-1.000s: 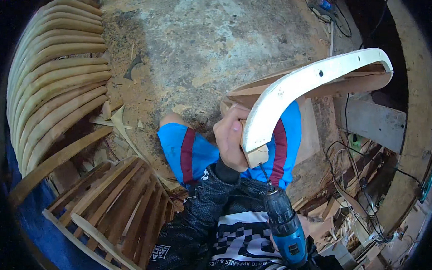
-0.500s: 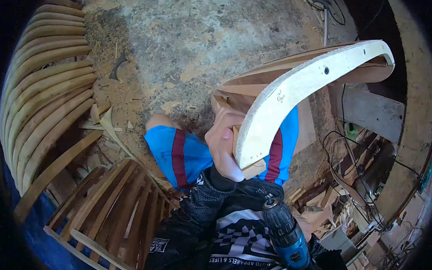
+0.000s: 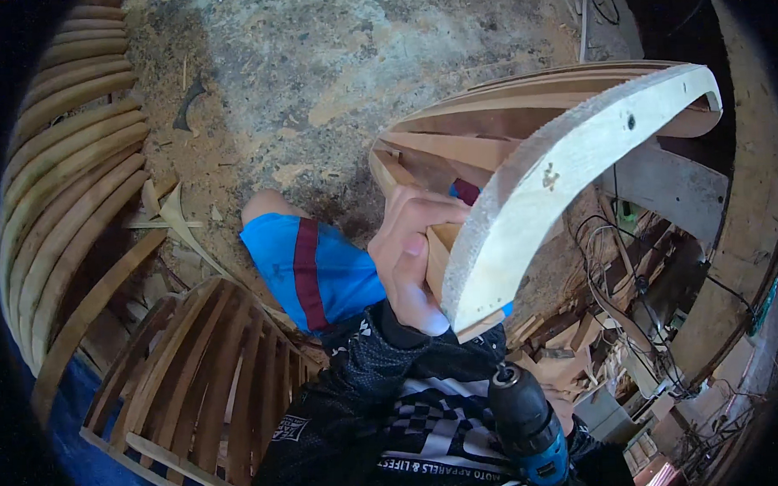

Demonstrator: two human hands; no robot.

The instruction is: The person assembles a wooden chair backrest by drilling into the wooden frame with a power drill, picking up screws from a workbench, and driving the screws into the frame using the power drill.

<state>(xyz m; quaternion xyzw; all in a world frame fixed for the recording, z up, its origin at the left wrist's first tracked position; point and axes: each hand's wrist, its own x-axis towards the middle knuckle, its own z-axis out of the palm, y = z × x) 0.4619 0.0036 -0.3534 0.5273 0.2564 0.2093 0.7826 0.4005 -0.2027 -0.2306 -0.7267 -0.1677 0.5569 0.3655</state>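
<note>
My left hand [image 3: 410,246] is closed around a wooden block at the near end of a curved slatted wooden frame [image 3: 541,186]. The frame is held up off the floor, its pale curved end board facing me and its slats running away behind. Two dark holes show in that board. Just below its lower end, a blue and black power drill [image 3: 528,418] points up, its bit apart from the wood. Only a little of my right hand [image 3: 561,406] shows beside the drill's body; it holds the drill, with the grip and most fingers hidden.
At the left lie a long row of curved wooden ribs [image 3: 70,194] and another slatted frame [image 3: 205,378] on a blue sheet [image 3: 97,467]. Black cables [image 3: 634,277] tangle among wood offcuts [image 3: 573,356] at the right. A thin curved dark piece [image 3: 189,104] lies on the dusty floor [image 3: 314,74].
The slatted frame has shifted right and turned a little in my left hand. The drill has moved slightly right and down, widening the distance between its bit and the frame's lower end.
</note>
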